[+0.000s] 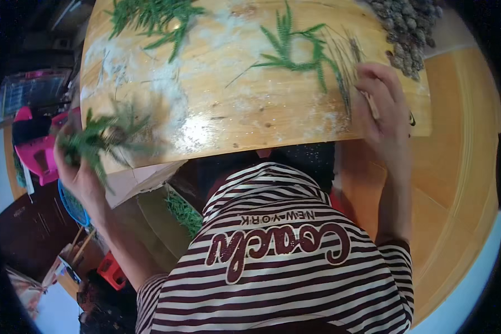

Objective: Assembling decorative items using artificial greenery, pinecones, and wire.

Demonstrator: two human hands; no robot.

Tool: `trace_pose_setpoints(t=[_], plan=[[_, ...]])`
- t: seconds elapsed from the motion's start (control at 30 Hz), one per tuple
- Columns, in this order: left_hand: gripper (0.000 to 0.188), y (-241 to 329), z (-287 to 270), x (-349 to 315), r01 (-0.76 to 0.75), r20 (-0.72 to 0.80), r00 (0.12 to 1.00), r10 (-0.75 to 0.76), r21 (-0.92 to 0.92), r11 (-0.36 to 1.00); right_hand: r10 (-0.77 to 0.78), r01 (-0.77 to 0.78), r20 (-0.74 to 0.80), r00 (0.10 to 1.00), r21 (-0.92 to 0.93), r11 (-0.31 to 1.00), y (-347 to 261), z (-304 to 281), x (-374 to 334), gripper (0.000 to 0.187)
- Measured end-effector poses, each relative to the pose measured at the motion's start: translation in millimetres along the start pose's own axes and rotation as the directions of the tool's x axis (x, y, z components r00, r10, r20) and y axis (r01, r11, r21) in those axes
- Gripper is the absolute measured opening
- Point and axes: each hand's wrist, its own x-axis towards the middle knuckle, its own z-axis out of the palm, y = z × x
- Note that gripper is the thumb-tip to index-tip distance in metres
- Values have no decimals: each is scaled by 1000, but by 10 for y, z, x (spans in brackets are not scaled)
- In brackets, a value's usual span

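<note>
At the table's left edge my left hand (75, 167) is closed around a green artificial pine sprig (89, 139), whose needles are blurred. A brownish round thing (114, 133), perhaps a pine cone, shows among its needles. Over the right part of the table, my right hand (385, 106) has its fingers curled beside a loose bundle of thin brown stems (345, 61). What those fingers hold, if anything, is hidden. Just left of the stems lies another green sprig (286, 50) with spread branches.
A pile of green sprigs (150, 19) lies at the far left of the wooden table (222, 100), which is dusted with white bits. Brown pine cones (403, 28) are heaped at the far right. Below the near edge, more greenery (183, 214) sits by a cardboard box (142, 183). A pink chair (33, 150) stands left.
</note>
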Motion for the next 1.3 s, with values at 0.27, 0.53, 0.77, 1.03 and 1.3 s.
trace_pose_setpoints(t=[0.27,0.53,0.77,1.03,1.3], plan=[[42,-702,-1153,-1086,420,-16,907,-420,67,905,-120,122,-31,992,75,990,62,104,152,14],[32,-1615,-1087,-3105,450,564,548,-619,425,785,-7,7,-21,1000,1,1000,244,-64,111,9],[29,-740,-221,-2010,548,508,45,-860,708,446,292,-255,121,949,-253,933,482,-195,-36,13],[23,620,654,-933,19,819,430,-381,413,910,363,-176,411,836,-426,887,381,-128,38,18],[12,1398,1775,-662,-236,845,444,299,-212,948,322,-242,231,918,-317,917,528,-113,-107,14]])
